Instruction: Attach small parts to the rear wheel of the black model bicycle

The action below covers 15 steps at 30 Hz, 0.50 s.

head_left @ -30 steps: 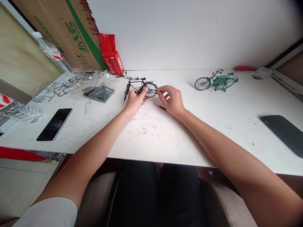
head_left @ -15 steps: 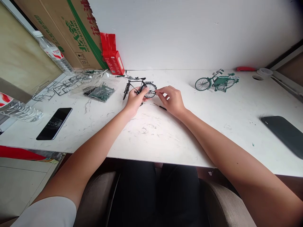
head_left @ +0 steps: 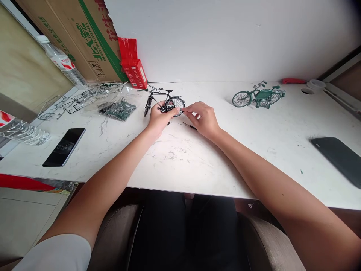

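Observation:
A small black model bicycle (head_left: 161,98) stands on the white table, its front wheel to the left. My left hand (head_left: 160,117) is closed around its lower rear part, the thumb lying across the rear wheel (head_left: 178,102). At the wheel's right edge, the thumb and index finger of my right hand (head_left: 205,117) are pinched together; whatever they grip is too small to make out. Just below this hand lies a thin screwdriver-like tool (head_left: 191,127). Another small dark piece (head_left: 169,123) shows beside my left hand, partly hidden by it.
A green model bicycle (head_left: 259,97) stands at the right. Bagged green parts (head_left: 120,110) and loose black frames (head_left: 75,103) lie left, near a phone (head_left: 64,147) and water bottles (head_left: 60,60). A red box (head_left: 137,73) stands behind; a dark case (head_left: 337,158) lies far right.
The black bicycle has tipped and shifted slightly left and down. My left thumb has slid lower and right on the rear wheel, closer to my right fingertips, which still pinch.

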### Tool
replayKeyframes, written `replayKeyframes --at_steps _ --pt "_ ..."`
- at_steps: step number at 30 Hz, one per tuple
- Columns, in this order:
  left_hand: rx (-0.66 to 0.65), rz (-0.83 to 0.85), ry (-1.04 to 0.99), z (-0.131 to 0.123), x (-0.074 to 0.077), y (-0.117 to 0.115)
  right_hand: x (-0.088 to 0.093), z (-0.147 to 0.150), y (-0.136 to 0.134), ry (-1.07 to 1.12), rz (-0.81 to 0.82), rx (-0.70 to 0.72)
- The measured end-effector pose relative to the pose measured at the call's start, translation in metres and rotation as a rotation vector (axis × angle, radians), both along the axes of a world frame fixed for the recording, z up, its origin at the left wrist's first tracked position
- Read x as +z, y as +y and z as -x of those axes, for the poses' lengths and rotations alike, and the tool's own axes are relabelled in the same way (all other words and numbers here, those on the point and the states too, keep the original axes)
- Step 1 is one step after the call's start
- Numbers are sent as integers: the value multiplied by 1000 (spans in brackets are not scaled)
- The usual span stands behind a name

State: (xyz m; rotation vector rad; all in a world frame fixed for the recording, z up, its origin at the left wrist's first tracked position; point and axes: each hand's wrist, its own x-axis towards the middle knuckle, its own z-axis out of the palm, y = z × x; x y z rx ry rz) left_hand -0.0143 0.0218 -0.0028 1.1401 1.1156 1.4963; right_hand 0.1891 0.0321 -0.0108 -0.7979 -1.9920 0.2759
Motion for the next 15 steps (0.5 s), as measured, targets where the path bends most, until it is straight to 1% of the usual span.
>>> replayKeyframes --at_steps 4,9,15 --pt "-7 -9 -15 -1 3 -1 3 2 -4 25 78 11" --pt "-26 -9 -13 -5 10 -8 5 3 -6 112 189 -21" --pt "-96 12 29 -4 8 -8 2 3 -4 147 205 -19"
